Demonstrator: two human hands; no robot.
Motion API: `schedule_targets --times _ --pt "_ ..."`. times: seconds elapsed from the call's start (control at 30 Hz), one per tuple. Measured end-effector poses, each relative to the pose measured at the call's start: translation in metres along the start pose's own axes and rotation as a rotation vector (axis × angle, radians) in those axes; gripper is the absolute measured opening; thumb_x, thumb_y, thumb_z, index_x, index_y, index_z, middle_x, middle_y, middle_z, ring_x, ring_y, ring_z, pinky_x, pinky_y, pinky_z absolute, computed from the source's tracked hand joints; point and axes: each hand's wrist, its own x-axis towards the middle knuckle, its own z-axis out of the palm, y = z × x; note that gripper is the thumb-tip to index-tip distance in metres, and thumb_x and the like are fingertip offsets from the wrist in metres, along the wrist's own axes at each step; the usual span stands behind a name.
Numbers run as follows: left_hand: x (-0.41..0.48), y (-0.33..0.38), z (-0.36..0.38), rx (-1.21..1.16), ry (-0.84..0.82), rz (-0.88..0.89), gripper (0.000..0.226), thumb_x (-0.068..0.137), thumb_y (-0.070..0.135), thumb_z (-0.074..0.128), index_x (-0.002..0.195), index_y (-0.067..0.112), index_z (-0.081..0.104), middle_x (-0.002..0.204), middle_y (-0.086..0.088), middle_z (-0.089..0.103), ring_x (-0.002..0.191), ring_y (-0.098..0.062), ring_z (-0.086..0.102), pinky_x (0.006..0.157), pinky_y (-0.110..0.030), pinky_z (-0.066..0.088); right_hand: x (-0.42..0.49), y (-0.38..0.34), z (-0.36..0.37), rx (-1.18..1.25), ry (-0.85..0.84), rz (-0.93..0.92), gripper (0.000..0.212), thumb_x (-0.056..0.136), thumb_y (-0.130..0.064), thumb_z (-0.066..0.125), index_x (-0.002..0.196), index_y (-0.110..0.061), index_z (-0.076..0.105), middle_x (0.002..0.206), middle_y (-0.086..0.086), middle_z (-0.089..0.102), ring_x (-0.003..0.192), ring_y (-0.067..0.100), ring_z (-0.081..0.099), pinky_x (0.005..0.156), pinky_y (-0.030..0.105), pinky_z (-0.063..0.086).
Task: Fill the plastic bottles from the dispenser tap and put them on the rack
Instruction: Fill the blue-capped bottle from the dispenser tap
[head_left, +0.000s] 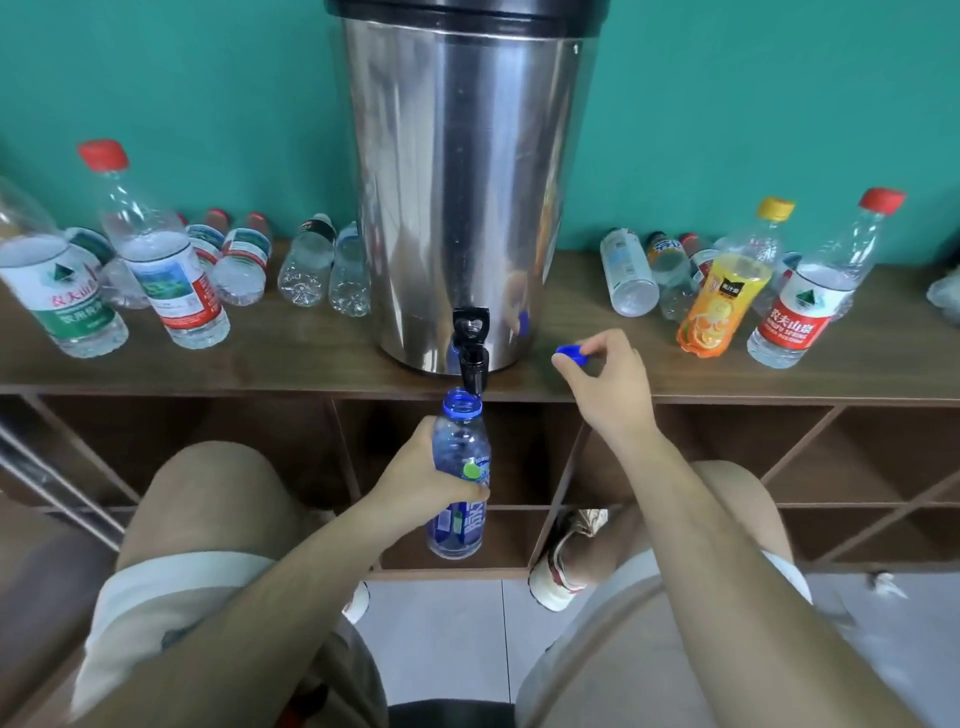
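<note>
Currently fingers of the left hand (421, 483) are clamping round the middle of the blue bottle (460, 452) — bottle upright, long axis vertical, open mouth sitting just under the tap (471, 358), straight above those fingers. Fingers of the right hand (608, 384) are pinching the blue cap (570, 357) beside the dispenser (462, 182), over the surface (291, 358) — likely the nearer hand for working the tap.

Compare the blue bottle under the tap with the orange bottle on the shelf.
The blue bottle is uncapped; the orange bottle wears a yellow cap. The left hand holds the blue bottle under the tap; the orange bottle stands free on the shelf. Both are labelled plastic bottles.
</note>
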Motion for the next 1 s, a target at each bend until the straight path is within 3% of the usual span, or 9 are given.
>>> schedule_targets --times 0.17,0.3,0.43,0.57,0.63,0.73,0.83,0.9,1.0 --pt "0.015 -0.008 0.002 -0.013 -0.033 0.079 0.074 0.067 0.009 0.091 0.121 0.039 0.05 0.106 0.014 0.073 0.101 -0.008 0.074 0.078 -0.021 0.058 0.018 0.016 0.011 -0.162 -0.042 -0.006 0.027 0.094 -0.038 0.075 0.094 -0.027 0.051 0.107 -0.009 0.065 0.106 0.018 0.05 0.092 0.033 0.034" --pt "0.022 -0.008 0.008 -0.029 -0.009 0.104 0.074 0.068 0.01 0.091 0.121 0.041 0.05 0.107 0.014 0.072 0.102 -0.007 0.073 0.08 -0.022 0.058 0.011 0.014 0.011 -0.219 -0.032 -0.058 0.027 0.098 -0.034 0.07 0.117 -0.018 0.059 0.123 0.0 0.063 0.125 0.023 0.049 0.102 0.033 0.032" --pt "0.022 -0.006 0.01 -0.039 0.008 0.128 0.075 0.07 0.009 0.091 0.124 0.041 0.049 0.114 0.011 0.071 0.107 -0.01 0.071 0.09 -0.031 0.059 -0.012 -0.028 -0.003 -0.003 0.043 -0.445 0.026 0.108 -0.018 0.054 0.131 -0.007 0.06 0.133 0.004 0.062 0.13 0.025 0.052 0.114 0.036 0.039" --pt "0.021 0.0 0.011 -0.044 0.033 0.138 0.074 0.071 0.006 0.09 0.124 0.037 0.049 0.113 0.009 0.071 0.105 -0.011 0.072 0.096 -0.038 0.059 -0.03 -0.098 -0.012 0.207 -0.177 -0.591 0.034 0.109 -0.032 0.05 0.14 -0.017 0.055 0.132 -0.002 0.064 0.123 0.016 0.061 0.1 0.03 0.05" --pt "0.021 0.002 0.011 -0.06 0.033 0.136 0.076 0.071 0.003 0.089 0.129 0.03 0.049 0.116 0.005 0.07 0.108 -0.014 0.072 0.098 -0.042 0.058 -0.03 -0.123 -0.012 0.098 -0.349 -0.584 0.039 0.108 -0.036 0.051 0.144 -0.019 0.053 0.132 -0.006 0.065 0.12 0.007 0.061 0.096 0.024 0.05" --pt "0.021 0.004 0.008 -0.056 0.032 0.137 0.077 0.072 0.002 0.089 0.131 0.03 0.048 0.118 0.006 0.07 0.109 -0.013 0.071 0.098 -0.039 0.058 -0.021 -0.137 -0.012 -0.096 -0.465 -0.573 0.032 0.107 -0.024 0.057 0.138 -0.015 0.063 0.122 -0.007 0.07 0.098 -0.004 0.059 0.089 0.016 0.047" --pt "0.021 0.004 0.004 -0.06 0.038 0.14 0.076 0.073 0.001 0.089 0.125 0.039 0.048 0.115 0.01 0.07 0.105 -0.005 0.071 0.088 -0.025 0.058 -0.02 -0.138 -0.008 -0.109 -0.406 -0.612 0.022 0.104 -0.009 0.059 0.123 -0.01 0.071 0.107 0.001 0.074 0.096 0.011 0.066 0.088 0.03 0.052" --pt "0.021 0.004 0.002 -0.066 0.044 0.144 0.076 0.073 -0.002 0.088 0.122 0.041 0.049 0.114 0.01 0.071 0.103 -0.001 0.071 0.081 -0.017 0.056 -0.028 -0.13 -0.001 -0.12 -0.312 -0.68 0.019 0.1 0.0 0.06 0.113 -0.007 0.072 0.1 0.002 0.074 0.09 0.005 0.064 0.083 0.032 0.053" --pt "0.022 0.006 0.002 -0.064 0.046 0.157 0.076 0.072 -0.002 0.088 0.127 0.033 0.049 0.114 0.011 0.071 0.101 0.003 0.07 0.076 -0.01 0.054 -0.043 -0.115 0.014 -0.161 -0.155 -0.794 0.037 0.086 0.018 0.055 0.109 -0.004 0.074 0.099 0.002 0.074 0.095 0.004 0.067 0.083 0.039 0.059"
